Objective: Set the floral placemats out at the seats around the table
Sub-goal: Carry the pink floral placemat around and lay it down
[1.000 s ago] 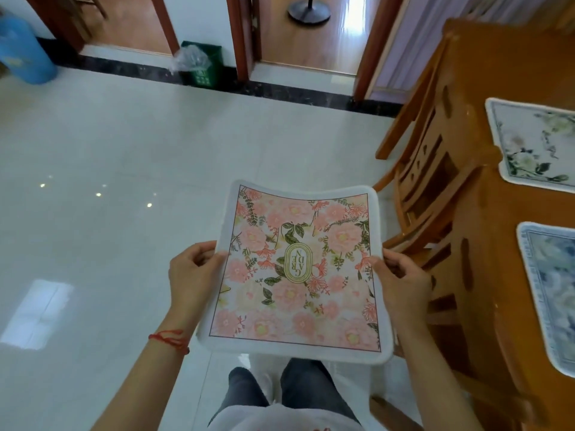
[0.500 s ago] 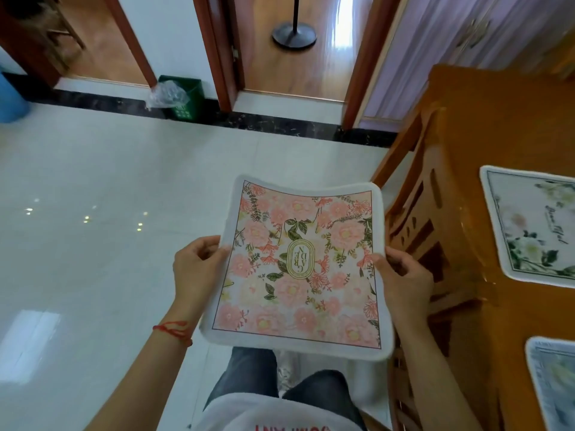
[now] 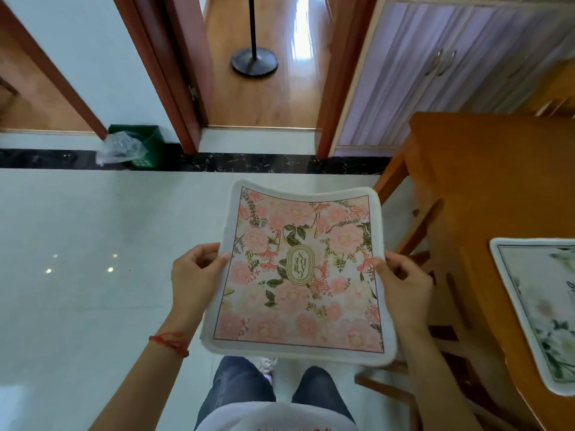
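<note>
I hold a pink floral placemat [image 3: 303, 275] with a white border flat in front of me, above the floor. My left hand [image 3: 196, 275] pinches its left edge and my right hand [image 3: 401, 283] pinches its right edge. The wooden table [image 3: 485, 169] stands to my right. A white and green floral placemat [image 3: 541, 303] lies on the table at the right edge of the view, partly cut off.
A wooden chair [image 3: 435, 253] is tucked against the table's near side, right beside my right hand. White tiled floor spreads to the left. A green bin [image 3: 140, 144] with a plastic bag sits by the far wall. A lilac cabinet [image 3: 435, 70] stands behind the table.
I have walked forward along the table, still holding the pink placemat in both hands. The blue placemat has dropped out of view and the table's far end now shows.
</note>
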Demonstrator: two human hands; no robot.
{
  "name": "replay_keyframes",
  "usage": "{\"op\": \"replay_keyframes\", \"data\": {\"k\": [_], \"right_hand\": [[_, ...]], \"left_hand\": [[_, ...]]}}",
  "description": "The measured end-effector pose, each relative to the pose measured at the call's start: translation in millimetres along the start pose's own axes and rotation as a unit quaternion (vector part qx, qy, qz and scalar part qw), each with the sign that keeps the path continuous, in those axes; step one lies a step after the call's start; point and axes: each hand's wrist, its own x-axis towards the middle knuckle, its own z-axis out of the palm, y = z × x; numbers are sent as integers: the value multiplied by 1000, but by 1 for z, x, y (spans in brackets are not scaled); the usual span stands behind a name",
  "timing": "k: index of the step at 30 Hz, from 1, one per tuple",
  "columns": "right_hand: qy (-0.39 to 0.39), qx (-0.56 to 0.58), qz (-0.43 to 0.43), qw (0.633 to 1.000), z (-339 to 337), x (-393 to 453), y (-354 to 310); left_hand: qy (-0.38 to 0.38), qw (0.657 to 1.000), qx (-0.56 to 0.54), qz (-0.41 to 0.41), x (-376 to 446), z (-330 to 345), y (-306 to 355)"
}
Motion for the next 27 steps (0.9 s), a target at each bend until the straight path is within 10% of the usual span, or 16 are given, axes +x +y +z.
{"op": "replay_keyframes", "data": {"k": [27], "right_hand": [[49, -31, -8, 998, 72, 335, -83]], "left_hand": [[-55, 998, -5, 24, 284, 187, 161]]}}
